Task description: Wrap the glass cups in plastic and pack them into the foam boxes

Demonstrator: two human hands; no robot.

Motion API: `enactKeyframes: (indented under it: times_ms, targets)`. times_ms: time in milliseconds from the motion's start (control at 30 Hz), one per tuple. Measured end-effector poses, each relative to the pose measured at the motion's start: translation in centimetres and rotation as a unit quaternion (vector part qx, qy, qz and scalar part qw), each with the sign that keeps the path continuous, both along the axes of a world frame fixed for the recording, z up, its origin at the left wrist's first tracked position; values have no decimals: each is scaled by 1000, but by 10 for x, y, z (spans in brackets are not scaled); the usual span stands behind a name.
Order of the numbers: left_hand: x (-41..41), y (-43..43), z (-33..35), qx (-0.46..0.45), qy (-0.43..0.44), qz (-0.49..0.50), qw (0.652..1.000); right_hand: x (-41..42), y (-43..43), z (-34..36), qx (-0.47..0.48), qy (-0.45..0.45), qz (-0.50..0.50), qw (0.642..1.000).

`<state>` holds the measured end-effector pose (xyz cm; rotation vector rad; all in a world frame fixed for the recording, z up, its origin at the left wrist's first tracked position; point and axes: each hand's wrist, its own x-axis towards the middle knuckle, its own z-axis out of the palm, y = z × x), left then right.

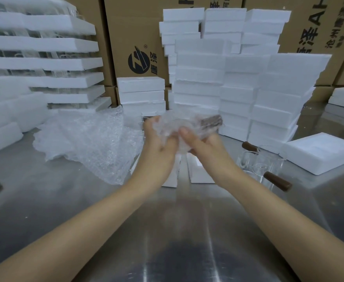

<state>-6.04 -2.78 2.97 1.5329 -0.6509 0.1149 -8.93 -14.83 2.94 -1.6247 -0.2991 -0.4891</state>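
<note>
**As both hands clasp it, a cup sits bundled in bubble wrap**

Where the two forearms meet at the centre of the frame, the left hand (pixel 159 137) and the right hand (pixel 199 141) hold a glass cup (pixel 187 125) above the steel counter (pixel 167 231). A piece of clear bubble wrap is bunched round the cup. The left hand's fingers curl over the bundle from the left side. The right hand grips it from below and from the right, with the thumb pressed on top. The cup's brown handle (pixel 211 120) sticks out of the wrap toward the right. The bundle is blurred, so how far the wrap covers the glass is hard to tell.

Directly under the hands, partly hidden by the wrists, an open foam box (pixel 197 171) rests on the counter. Left of centre lies a loose, rumpled bubble wrap sheet (pixel 89 139). At the right, just beside the right forearm, unwrapped glass cups (pixel 256 161) with brown handles stand close together. Further right is a single foam tray (pixel 317 153).

Behind the hands, white foam box stacks (pixel 248 94) rise in several columns. At the upper left of the frame stand foam layers (pixel 41 64) with glassware between them. Brown cardboard cartons (pixel 134 37) with black print fill the background.
</note>
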Motion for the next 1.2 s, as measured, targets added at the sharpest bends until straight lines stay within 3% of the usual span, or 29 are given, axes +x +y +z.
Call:
enactKeyframes:
  times_ms: [100, 200, 300, 400, 500, 633, 767, 833, 933, 1000, 1033, 1067, 1133, 1200]
  targets:
    - [-7, -4, -11, 92, -56, -1, 994, 0, -3, 4, 78, 25, -77, 994]
    - [-1, 5, -6, 131, -113, 60, 983, 0, -4, 5, 28, 35, -150, 988]
    - [3, 10, 1, 159, -179, 21, 971, -4, 0, 3, -48, 33, -170, 984]
    - [5, 11, 1, 250, -264, 15, 931, -7, 9, -4, -97, 33, -167, 981]
    - [10, 11, 2, 238, -280, 36, 930, -7, 10, -5, -95, 17, -176, 980]
    - [18, 15, 5, 182, -242, 83, 950, -7, 12, -6, -24, -50, -123, 991]
    - [18, 16, 3, 180, -240, 114, 947, -7, 12, -8, -116, -74, -112, 984]
    - [16, 15, 1, 237, -287, 140, 917, -4, 9, -10, -148, -67, -110, 981]
    - [15, 16, 0, 310, -400, 203, 839, -2, 6, -11, -201, -63, -129, 969]
    - [17, 17, 0, 335, -440, 219, 804, -2, 6, -10, -207, -65, -132, 967]
    - [18, 18, 1, 332, -441, 208, 808, -2, 6, -9, -196, -68, -130, 970]
    - [16, 18, 4, 307, -422, 186, 832, -3, 6, -8, -171, -70, -128, 974]
    - [10, 19, 10, 215, -314, 153, 912, -4, 5, -6, -108, -59, -136, 983]
    - [10, 17, 10, 183, -207, 130, 952, -4, 4, -5, -68, -47, -138, 987]
